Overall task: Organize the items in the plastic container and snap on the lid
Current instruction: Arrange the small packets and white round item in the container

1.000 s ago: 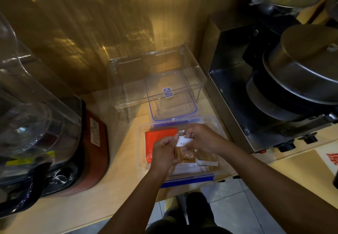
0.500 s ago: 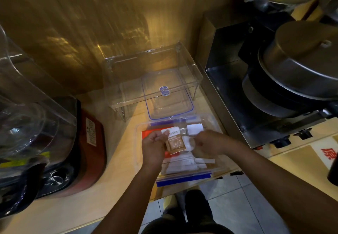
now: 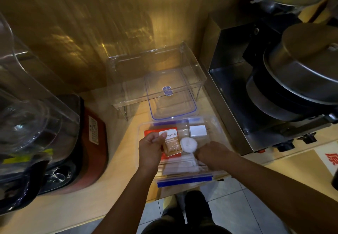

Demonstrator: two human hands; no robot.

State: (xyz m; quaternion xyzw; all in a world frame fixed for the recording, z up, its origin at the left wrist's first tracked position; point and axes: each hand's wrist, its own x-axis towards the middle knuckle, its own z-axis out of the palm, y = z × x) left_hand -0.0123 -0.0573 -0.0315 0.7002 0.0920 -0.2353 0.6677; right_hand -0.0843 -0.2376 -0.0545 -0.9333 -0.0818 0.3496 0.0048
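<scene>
Two hands over clear plastic container (image 3: 215,129) at counter edge. Left hand (image 3: 150,148) pinching brown-and-white sachet (image 3: 171,144) above red packet (image 3: 151,133). Right hand (image 3: 210,153) curled, knuckles up, down among white packets (image 3: 181,168); grasp hidden, cannot tell. White adapter (image 3: 197,131) and round white pad (image 3: 188,144) inside. Blue-rimmed lid (image 3: 173,104) just behind, off.
</scene>
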